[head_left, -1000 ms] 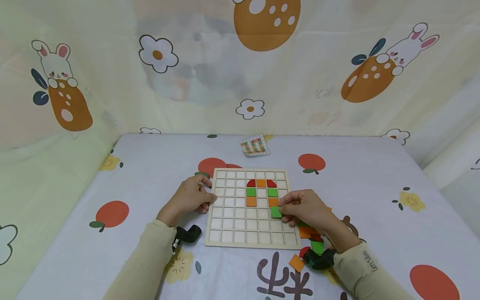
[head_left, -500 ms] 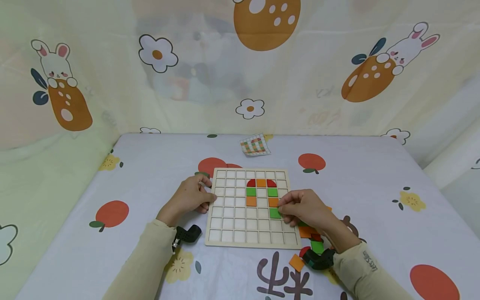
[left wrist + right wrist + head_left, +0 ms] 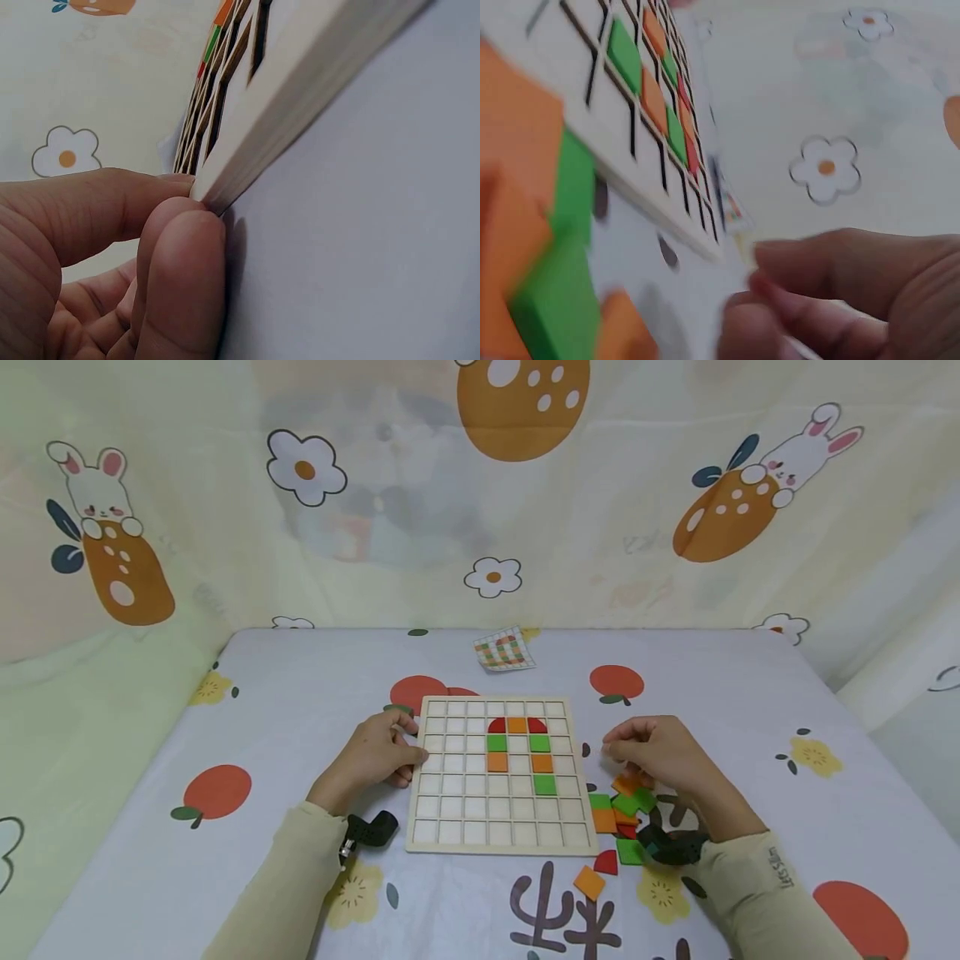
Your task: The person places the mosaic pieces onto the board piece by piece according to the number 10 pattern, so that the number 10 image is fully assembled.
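The wooden grid board (image 3: 450, 849) lies flat on the table, with red, orange and green pieces set in some cells. At its left edge my left hand (image 3: 375, 750) holds the rim with thumb and fingertips. The left wrist view shows these fingertips (image 3: 184, 277) close against the board's side. A green square tile (image 3: 545, 785) sits in a cell below an orange tile (image 3: 542, 763). To the board's right, my right hand (image 3: 663, 756) hovers above loose tiles (image 3: 604, 820), fingers loosely bent. No piece is visible between its fingers.
Loose green, orange and red pieces lie in a heap by the board's right edge. Nearer the front are an orange tile (image 3: 589, 882) and a red quarter-round piece (image 3: 607, 862). A small pattern card (image 3: 504, 650) lies behind the board.
The green tile has slid left into its cell. My right hand has let go of it and moved right, off the board. My left hand keeps its place; the head view has shifted slightly.
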Motion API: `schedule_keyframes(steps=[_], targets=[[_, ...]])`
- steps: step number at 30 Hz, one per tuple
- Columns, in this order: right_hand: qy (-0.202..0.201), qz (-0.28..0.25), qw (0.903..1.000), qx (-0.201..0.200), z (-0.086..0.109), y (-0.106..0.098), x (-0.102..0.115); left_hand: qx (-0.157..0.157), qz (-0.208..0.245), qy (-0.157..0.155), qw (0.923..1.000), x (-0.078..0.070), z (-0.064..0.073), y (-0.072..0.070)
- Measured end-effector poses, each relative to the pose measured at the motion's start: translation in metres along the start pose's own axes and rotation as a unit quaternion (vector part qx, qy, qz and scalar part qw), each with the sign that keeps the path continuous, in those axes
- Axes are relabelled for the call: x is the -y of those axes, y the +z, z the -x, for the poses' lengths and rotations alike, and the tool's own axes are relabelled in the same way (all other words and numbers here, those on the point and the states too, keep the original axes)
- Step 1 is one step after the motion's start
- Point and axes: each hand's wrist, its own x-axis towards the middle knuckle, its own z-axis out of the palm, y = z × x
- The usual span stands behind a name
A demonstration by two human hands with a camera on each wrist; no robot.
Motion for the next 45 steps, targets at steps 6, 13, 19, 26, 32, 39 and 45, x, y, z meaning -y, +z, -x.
schedule_keyframes(steps=[6, 13, 19, 26, 32, 39, 45], targets=[[0.020, 0.048, 0.9986, 0.010, 0.012, -0.012, -0.010, 0.000, -0.002, 0.000, 1.0000, 0.000, 0.001, 0.000], [0.036, 0.098, 0.9941, 0.028, 0.036, -0.022, -0.026, 0.001, -0.003, -0.005, 1.0000, -0.001, 0.001, 0.000], [0.049, 0.134, 0.9896, 0.015, 0.043, -0.015, -0.026, 0.001, -0.004, -0.004, 1.0000, -0.001, 0.001, 0.000], [0.034, 0.121, 0.9920, 0.006, 0.045, -0.010, -0.023, 0.000, -0.007, -0.006, 1.0000, 0.001, -0.001, 0.001], [0.035, 0.052, 0.9978, 0.024, 0.043, -0.012, -0.027, 0.000, -0.006, -0.002, 1.0000, 0.001, -0.001, 0.001], [0.023, 0.043, 0.9988, 0.008, 0.039, -0.019, -0.032, -0.002, -0.006, -0.004, 1.0000, 0.000, 0.000, 0.002], [-0.011, -0.001, 0.9997, -0.022, 0.034, -0.021, -0.028, -0.003, -0.007, 0.000, 1.0000, -0.001, 0.000, 0.002]])
